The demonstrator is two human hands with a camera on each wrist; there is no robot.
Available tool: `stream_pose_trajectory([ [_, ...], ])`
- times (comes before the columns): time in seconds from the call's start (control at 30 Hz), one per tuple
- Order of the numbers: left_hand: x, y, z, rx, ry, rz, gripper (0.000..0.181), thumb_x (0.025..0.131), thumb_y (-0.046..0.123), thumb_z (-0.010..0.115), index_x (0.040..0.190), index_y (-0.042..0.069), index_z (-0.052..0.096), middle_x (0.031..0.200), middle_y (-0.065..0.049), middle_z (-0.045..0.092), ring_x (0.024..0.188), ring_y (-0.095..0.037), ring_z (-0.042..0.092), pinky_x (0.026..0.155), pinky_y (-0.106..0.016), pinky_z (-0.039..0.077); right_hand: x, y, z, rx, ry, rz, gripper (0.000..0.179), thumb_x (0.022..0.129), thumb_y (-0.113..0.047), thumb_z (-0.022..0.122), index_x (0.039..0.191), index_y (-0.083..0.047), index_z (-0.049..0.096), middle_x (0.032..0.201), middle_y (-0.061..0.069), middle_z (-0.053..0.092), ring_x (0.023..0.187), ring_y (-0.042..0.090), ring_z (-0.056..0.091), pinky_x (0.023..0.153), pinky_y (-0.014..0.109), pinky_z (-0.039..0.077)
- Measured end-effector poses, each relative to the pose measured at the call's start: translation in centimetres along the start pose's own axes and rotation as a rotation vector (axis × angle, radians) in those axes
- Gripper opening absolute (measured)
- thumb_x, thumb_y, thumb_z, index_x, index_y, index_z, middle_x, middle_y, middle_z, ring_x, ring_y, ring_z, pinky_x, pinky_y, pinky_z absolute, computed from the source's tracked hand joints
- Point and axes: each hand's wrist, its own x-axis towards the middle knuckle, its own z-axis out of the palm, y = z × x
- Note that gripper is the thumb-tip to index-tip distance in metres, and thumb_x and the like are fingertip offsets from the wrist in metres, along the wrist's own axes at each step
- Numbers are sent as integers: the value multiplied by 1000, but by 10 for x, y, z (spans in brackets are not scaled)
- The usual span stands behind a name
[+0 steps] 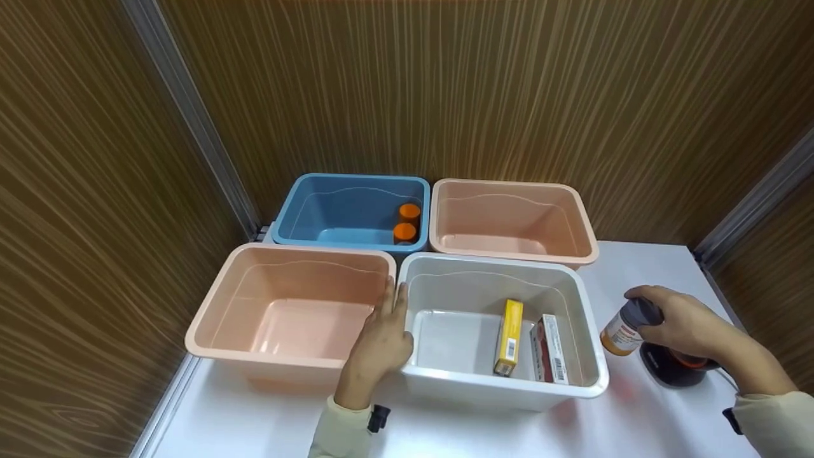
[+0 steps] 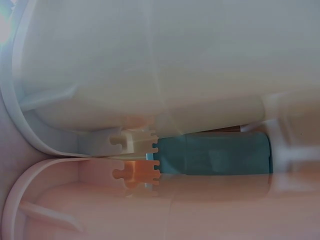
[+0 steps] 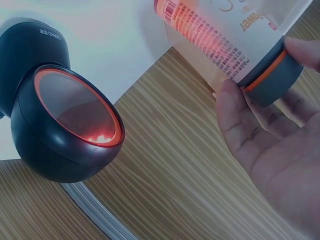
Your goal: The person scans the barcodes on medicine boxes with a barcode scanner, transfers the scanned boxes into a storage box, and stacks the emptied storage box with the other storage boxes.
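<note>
My right hand [image 1: 690,324] grips a bottle [image 1: 618,335] by its dark grey cap [image 3: 277,75]; the bottle is tilted, right of the white bin [image 1: 455,343]. Next to it stands a black barcode scanner [image 3: 70,135], whose red light falls on the bottle's printed label in the right wrist view. My left hand [image 1: 379,343] rests with extended fingers where the rims of the white bin and the front pink bin [image 1: 305,327] meet. In the left wrist view only the bins' undersides of rim and outer walls show; the hand is hidden there.
Inside the white bin a yellow box [image 1: 509,337] and a white-and-red box [image 1: 552,350] stand at the right. Behind, a blue bin [image 1: 353,219] holds two orange-capped containers [image 1: 407,222], beside a second pink bin [image 1: 496,219]. Wood-patterned panels [image 1: 407,89] enclose the table.
</note>
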Motion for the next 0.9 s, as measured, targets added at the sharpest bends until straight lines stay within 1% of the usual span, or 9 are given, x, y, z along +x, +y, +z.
stream_pose_trajectory([
  [0.1,0,0,0,1,9,11,78,94,7,56,162,4,17,168,-16,0,152,-34,13,117,-53,23,-1,0,-1,13,-18,3,59,79,-10,75,134,2,55,117,27,63,98,39,63,79,59,52],
  [0.2,0,-1,1,-1,12,13,78,94,7,56,161,4,17,168,-17,0,151,-35,14,117,-53,23,-2,-1,-2,9,-16,1,58,79,-9,75,133,0,56,117,26,63,97,38,63,78,57,52],
  [0.33,0,0,0,-3,8,0,77,94,8,55,162,5,17,168,-15,0,151,-36,15,117,-53,23,-4,-3,-4,-12,9,-15,58,77,-9,75,132,-1,57,116,24,63,95,35,62,76,50,51],
  [0.43,0,1,0,-3,7,-7,77,95,9,54,162,5,17,168,-15,0,151,-36,14,117,-53,23,-4,-5,-7,-20,11,-20,59,77,-9,75,132,0,57,118,24,63,95,34,61,75,48,50],
  [0.53,0,0,-1,1,3,-15,77,95,10,54,162,6,15,169,-14,-1,152,-35,13,118,-52,22,-1,-9,-13,-14,-8,-14,59,78,-9,74,134,0,56,118,25,61,95,36,61,73,48,52],
  [0.67,0,0,-1,2,-1,-21,78,96,11,55,162,7,14,169,-13,-3,152,-35,13,118,-52,20,3,-17,-27,-19,-11,-13,59,79,-7,73,135,-1,56,120,27,58,98,40,62,73,54,53],
  [0.77,-1,0,-1,-2,5,-12,78,95,9,56,162,6,15,169,-14,-1,152,-36,14,118,-52,21,7,-26,-41,-54,35,-33,59,79,-7,75,135,-1,56,121,30,57,100,44,61,74,58,52],
  [0.83,-1,1,-1,-6,7,-6,79,95,9,56,162,6,16,168,-15,-1,151,-36,15,118,-53,21,11,-33,-50,-79,87,-60,59,79,-8,77,133,0,56,119,30,58,98,44,62,73,57,52],
  [0.9,-1,1,-1,-9,7,-5,79,95,9,57,162,6,16,168,-15,-1,151,-35,15,118,-53,21,15,-40,-58,-104,148,-96,57,79,-8,79,131,0,58,116,28,60,95,42,63,71,53,51],
])
